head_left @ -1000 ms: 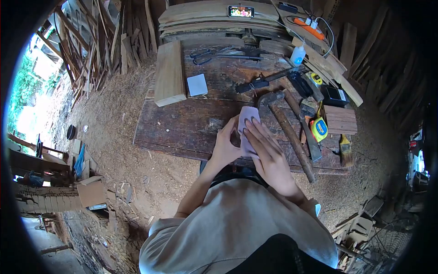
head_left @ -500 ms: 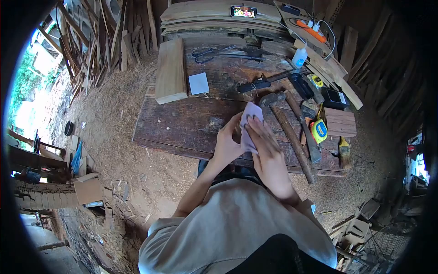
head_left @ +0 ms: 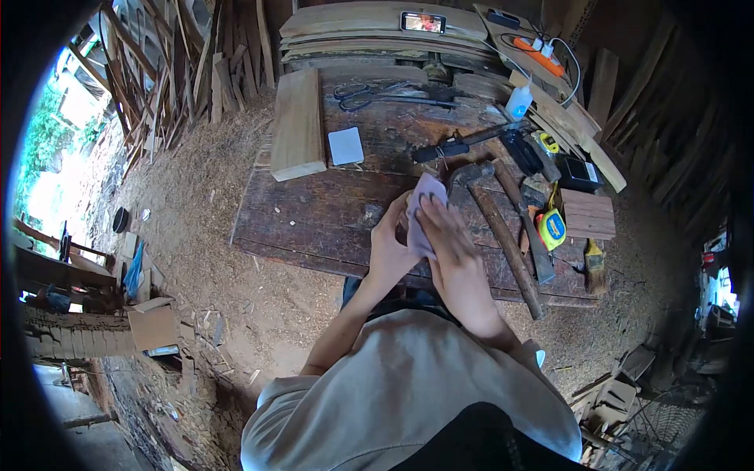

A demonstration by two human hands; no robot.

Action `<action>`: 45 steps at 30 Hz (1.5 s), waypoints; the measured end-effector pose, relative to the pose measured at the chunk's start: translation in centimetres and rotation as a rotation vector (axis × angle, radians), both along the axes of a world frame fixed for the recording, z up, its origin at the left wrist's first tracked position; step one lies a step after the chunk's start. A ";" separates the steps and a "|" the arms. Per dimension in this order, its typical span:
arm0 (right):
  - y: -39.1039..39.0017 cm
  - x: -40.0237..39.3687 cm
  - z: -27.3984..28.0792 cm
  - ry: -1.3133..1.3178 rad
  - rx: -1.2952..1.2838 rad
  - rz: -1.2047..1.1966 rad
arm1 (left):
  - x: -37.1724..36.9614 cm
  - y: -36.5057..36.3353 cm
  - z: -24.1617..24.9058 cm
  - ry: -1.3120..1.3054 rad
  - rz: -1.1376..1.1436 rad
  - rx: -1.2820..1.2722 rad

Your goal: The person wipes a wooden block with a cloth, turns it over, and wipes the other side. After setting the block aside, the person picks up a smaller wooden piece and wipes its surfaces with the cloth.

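Note:
Above the front part of the workbench (head_left: pixel 314 216), my two hands are close together. My right hand (head_left: pixel 455 251) presses a pale purple sheet (head_left: pixel 424 192), which looks like sandpaper, flat under its fingers. My left hand (head_left: pixel 389 243) is curled on the near left side of the sheet, gripping something small that the sheet and fingers mostly hide. Just right of my right hand lies a hammer (head_left: pixel 506 247) with a long wooden handle. Beyond it are a chisel-like flat tool (head_left: pixel 538 243) and a yellow tape measure (head_left: pixel 552 228).
A thick wooden board (head_left: pixel 298 129) and a white square (head_left: pixel 345 147) lie at left. Scissors (head_left: pixel 357 96) are farther back. A reddish wood block (head_left: pixel 589 213) and a brush (head_left: pixel 595 267) sit at right. Behind stand a bottle (head_left: pixel 519 102), phone (head_left: pixel 422 23) and orange power strip (head_left: pixel 539 56).
My right hand and the purple sheet have shifted slightly left and toward me. My left hand keeps nearly the same place and grip. The whole view has moved a little.

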State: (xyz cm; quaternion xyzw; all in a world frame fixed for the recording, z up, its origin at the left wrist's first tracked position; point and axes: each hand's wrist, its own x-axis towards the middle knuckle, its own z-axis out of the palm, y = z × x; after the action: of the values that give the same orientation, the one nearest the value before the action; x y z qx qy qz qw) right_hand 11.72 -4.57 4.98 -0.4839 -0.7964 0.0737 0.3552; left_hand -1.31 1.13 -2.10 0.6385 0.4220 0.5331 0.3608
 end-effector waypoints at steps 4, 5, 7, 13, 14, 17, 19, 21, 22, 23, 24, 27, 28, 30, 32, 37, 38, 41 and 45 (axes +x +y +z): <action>-0.8 0.6 0.3 0.057 -0.044 0.010 | 0.3 0.5 -0.3 -0.141 -0.047 -0.042; -0.1 0.7 0.4 0.048 -0.023 0.005 | 0.1 0.5 -0.3 -0.035 -0.035 0.009; 1.7 0.4 0.1 0.093 -0.013 0.001 | 0.0 0.5 -1.5 0.087 0.016 0.133; 3.3 -0.3 0.2 0.155 -0.014 0.032 | -0.3 -0.1 0.4 -0.016 -0.045 0.004; 2.6 -0.2 0.2 0.098 0.010 0.040 | -0.4 -0.2 0.4 -0.019 -0.037 0.007; 0.4 0.6 0.2 0.062 0.010 0.061 | -0.2 0.0 -0.1 -0.031 -0.042 0.044; 0.0 1.1 0.1 0.087 -0.016 0.062 | 0.3 0.8 -1.1 -0.181 -0.045 -0.005; 0.3 1.5 0.0 0.181 -0.022 0.095 | 0.3 0.6 -0.7 -0.175 -0.057 -0.022; 0.6 1.5 -0.1 0.183 -0.024 0.088 | 0.2 0.5 -0.4 -0.169 -0.062 -0.032; 1.0 1.3 -0.3 0.241 -0.022 0.080 | -0.1 0.4 -0.5 -0.166 -0.067 -0.035; 1.4 1.2 -0.5 0.299 -0.019 0.074 | -0.4 0.4 -0.7 -0.167 -0.088 0.001; 2.6 1.0 -0.4 0.357 -0.031 0.134 | -0.8 0.2 -1.2 -0.227 -0.082 0.016; 2.8 0.9 -0.3 0.397 -0.053 0.170 | -0.9 0.1 -1.3 -0.291 -0.058 -0.008; 3.0 0.4 -0.2 0.388 -0.087 0.197 | -0.9 -0.4 -1.3 -0.349 -0.077 -0.047; 3.1 -0.2 -0.2 0.377 -0.122 0.218 | -0.9 -0.3 -2.0 -0.814 -0.138 -0.378; 3.7 -1.5 -0.3 0.288 0.005 0.249 | -1.1 0.1 -1.4 -0.746 -0.253 -0.292; 3.7 -1.7 -0.4 0.228 0.064 0.238 | -0.9 0.0 -1.0 -0.763 -0.247 -0.309; 2.9 -2.8 -2.2 0.254 -0.010 0.229 | -1.8 -0.1 -0.8 -0.865 -0.254 -0.439; 1.0 -3.0 -3.1 0.093 0.057 0.167 | -3.2 0.2 -1.7 -0.899 -0.281 -0.518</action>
State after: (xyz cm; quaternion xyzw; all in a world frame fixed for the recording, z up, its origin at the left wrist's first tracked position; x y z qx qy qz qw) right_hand 8.70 -3.60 1.88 -0.4015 -0.8185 0.1030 0.3979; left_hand -4.52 1.33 -3.84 0.2878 0.2538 0.5789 0.7195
